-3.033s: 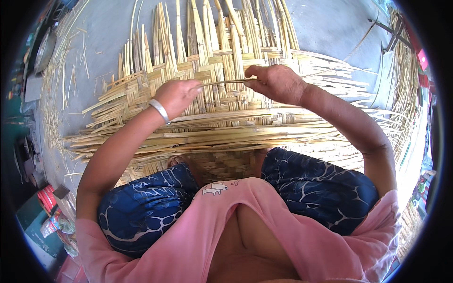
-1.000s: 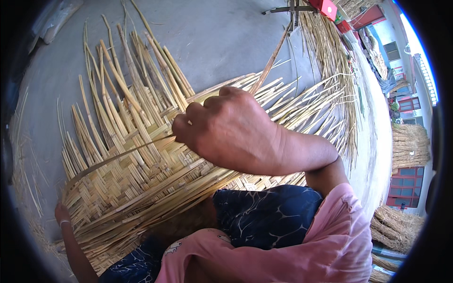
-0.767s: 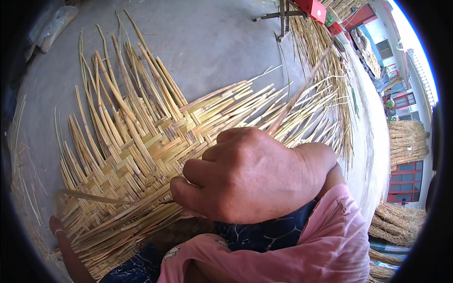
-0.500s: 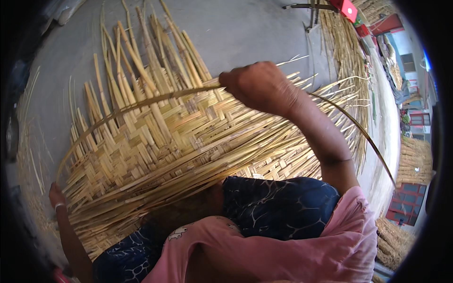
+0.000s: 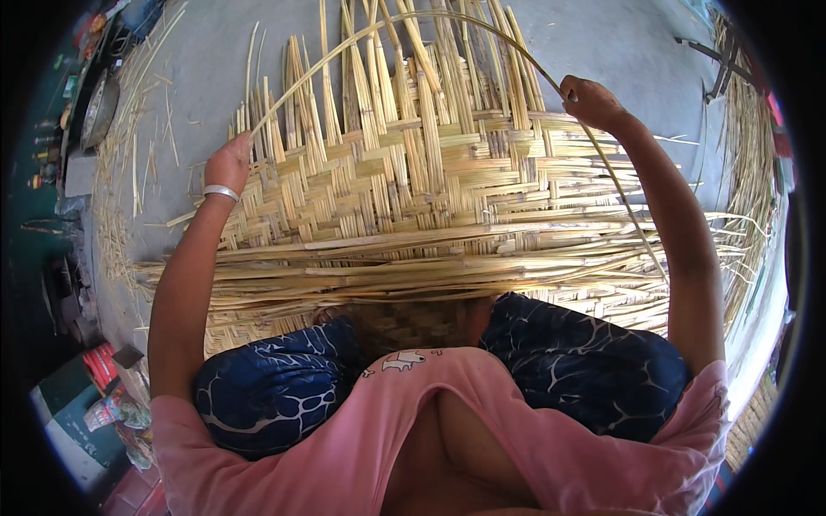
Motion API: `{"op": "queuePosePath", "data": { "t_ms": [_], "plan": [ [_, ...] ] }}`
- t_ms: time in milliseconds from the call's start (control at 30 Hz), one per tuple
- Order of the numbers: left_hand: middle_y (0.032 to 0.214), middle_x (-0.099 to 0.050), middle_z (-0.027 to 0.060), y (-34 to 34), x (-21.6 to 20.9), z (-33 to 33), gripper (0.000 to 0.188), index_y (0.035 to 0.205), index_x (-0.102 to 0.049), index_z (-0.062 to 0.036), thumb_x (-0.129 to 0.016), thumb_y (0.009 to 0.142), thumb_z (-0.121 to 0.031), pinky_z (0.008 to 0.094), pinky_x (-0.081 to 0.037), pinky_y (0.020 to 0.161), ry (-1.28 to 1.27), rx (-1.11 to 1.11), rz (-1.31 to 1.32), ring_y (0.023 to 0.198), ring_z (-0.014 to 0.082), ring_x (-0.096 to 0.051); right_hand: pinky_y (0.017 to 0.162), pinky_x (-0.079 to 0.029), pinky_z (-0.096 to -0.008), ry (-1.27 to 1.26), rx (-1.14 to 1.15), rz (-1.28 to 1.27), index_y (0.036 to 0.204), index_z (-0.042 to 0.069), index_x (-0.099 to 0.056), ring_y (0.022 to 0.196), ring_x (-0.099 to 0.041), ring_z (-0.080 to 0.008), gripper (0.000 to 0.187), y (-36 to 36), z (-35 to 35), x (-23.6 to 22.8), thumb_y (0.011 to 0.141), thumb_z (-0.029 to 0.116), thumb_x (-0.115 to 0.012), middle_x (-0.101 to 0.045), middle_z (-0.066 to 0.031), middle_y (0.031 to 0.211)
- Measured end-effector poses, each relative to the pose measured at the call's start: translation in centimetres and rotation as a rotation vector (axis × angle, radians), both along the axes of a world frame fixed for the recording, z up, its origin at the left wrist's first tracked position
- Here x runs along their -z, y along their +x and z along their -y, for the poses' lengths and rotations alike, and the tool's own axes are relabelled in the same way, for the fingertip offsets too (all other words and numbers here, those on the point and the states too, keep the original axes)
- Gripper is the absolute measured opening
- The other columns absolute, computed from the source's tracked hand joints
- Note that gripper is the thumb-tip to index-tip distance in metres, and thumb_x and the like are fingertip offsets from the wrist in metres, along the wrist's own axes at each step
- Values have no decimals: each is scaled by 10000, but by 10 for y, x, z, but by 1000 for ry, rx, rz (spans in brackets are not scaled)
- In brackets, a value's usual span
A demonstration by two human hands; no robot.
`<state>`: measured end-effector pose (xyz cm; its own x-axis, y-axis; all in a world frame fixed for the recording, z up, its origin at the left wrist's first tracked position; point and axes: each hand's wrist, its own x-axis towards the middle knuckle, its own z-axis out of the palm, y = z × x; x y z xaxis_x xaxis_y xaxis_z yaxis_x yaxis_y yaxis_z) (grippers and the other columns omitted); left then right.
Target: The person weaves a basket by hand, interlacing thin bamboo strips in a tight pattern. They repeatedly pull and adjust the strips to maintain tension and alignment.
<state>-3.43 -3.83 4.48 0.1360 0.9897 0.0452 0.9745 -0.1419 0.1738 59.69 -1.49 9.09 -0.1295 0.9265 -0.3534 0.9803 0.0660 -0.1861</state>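
Observation:
A long, thin split-reed strip (image 5: 344, 45) arches high over the mat between my two hands. One end of it is pinched in my closed left hand (image 5: 228, 163), which wears a silver bangle and is over the mat's left side. Farther along, my closed right hand (image 5: 594, 103) grips the same strip, and its tail hangs down past my right forearm. Below lies a woven reed mat (image 5: 361, 189) in a stepped pattern, with unwoven ends sticking out on the far side. A bundle of loose strips (image 5: 430, 268) lies across the mat just in front of my knees.
Grey concrete floor (image 5: 602, 52) surrounds the mat. A dark metal cross-shaped stand (image 5: 723, 64) is at the far right beside a heap of reed stalks (image 5: 747, 172). Reed scraps litter the left floor, near a round pan (image 5: 101, 107) and colourful packages (image 5: 120, 413).
My view has turned so the mat lies squarely ahead. My left hand has risen toward the mat's far side, and my right hand has moved outward; the strip now bends into a higher arch.

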Motion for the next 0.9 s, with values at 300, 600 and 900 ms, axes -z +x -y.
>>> {"op": "queuePosePath", "data": {
  "t_ms": [300, 600, 900],
  "plan": [
    [1332, -568, 142, -9, -2, -2, 384, 1299, -579, -166, -587, 935, -288, 421, -420, 1019, 384, -133, -384, 1201, 342, -547, 514, -497, -286, 109, 479, -509, 917, 17, -568, 588, -625, -140, 201, 28, -6, 36, 922, 213, -616, -634, -64, 763],
    [1289, -602, 196, 177, 1, -54, 433, 1306, -548, -7, -640, 931, -202, 338, -496, 980, -385, 107, 646, 1164, 255, -611, 568, -545, -274, 134, 807, -967, 1151, 10, -593, 650, -644, -135, 270, -5, 0, 38, 975, 215, -577, -642, -69, 837],
    [1146, -654, 178, 218, 32, -109, 605, 1333, -496, 50, -725, 871, -267, 295, -552, 725, -670, -159, 639, 891, 198, -653, 728, -604, -326, -31, 896, -1298, 1147, -37, -505, 809, -685, -216, 227, -55, -4, 40, 971, 104, -540, -637, -141, 956]
  ]
}}
